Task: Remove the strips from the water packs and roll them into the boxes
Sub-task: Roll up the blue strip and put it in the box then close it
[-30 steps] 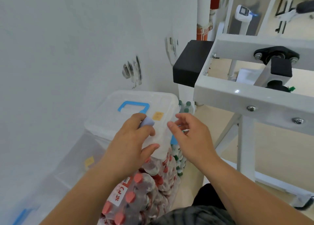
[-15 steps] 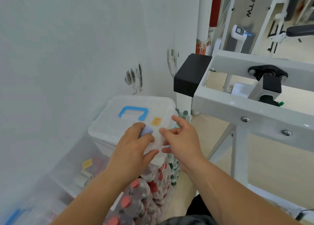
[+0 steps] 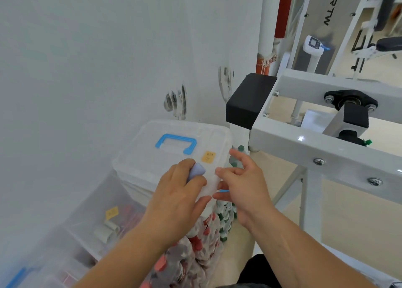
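While the packs (image 3: 191,250) of red-capped bottles lie nearest, with a lower box (image 3: 93,205) holding rolls at their left, the left hand (image 3: 178,200) above them curls its fingers round a pale blue roll (image 3: 196,171), probably a rolled strip, whose end points away toward the lidded box (image 3: 152,163). The right hand (image 3: 245,185) is just beside it, fingers bent at the lid's near right corner by a blue clasp (image 3: 224,190); whether they grip anything I cannot tell. The lid is on, so I judge the right hand, nearer to the clasp, must open it first.
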Available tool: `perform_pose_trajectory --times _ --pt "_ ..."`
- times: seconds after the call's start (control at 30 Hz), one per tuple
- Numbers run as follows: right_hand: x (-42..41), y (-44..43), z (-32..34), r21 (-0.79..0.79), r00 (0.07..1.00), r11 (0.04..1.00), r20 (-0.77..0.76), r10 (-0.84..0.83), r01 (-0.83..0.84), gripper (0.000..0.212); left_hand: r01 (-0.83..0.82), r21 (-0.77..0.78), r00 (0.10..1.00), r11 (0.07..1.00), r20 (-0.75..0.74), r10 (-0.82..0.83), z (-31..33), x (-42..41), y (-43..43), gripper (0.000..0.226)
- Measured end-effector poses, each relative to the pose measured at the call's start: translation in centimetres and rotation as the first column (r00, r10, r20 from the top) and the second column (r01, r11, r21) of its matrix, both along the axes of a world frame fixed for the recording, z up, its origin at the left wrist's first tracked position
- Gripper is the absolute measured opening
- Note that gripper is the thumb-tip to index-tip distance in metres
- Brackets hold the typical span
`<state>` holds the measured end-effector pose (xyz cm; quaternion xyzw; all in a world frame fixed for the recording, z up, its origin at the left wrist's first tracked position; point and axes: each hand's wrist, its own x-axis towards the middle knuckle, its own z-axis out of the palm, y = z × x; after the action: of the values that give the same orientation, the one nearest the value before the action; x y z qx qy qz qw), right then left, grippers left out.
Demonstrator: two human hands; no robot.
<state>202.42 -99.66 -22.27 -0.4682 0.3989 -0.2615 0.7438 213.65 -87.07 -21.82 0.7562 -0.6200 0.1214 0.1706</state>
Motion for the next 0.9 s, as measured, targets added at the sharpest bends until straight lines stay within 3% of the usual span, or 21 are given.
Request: perform_pose_trajectory --times 0.23,0.47,0.67,0.9 --pt "-0.5 -0.6 0.2 0.064 0.998 0.996 0.02 0.067 -0.068 0.062 0.023 0.031 1.0 0.999 0.013 -0.023 -0.1 -0.4 0.3 0.031" --pt "-0.9 0.0 1.5 -0.081 0.974 0.971 0.0 0.224 -0.224 0.057 -0.066 0.002 0.997 0.998 -0.043 0.066 2.9 0.6 3.7 0.05" --pt "0.4 0.3 3.3 -0.117 0.865 0.857 -0.046 0.5 -0.502 0.055 -0.31 0.119 0.942 0.943 -0.098 0.321 5.8 1.8 7.9 0.053" --pt "5.8 4.7 2.2 -0.082 0.701 0.696 -0.089 0.707 -0.713 0.054 -0.418 0.13 0.841 0.899 -0.32 0.437 4.6 2.7 13.7 0.037"
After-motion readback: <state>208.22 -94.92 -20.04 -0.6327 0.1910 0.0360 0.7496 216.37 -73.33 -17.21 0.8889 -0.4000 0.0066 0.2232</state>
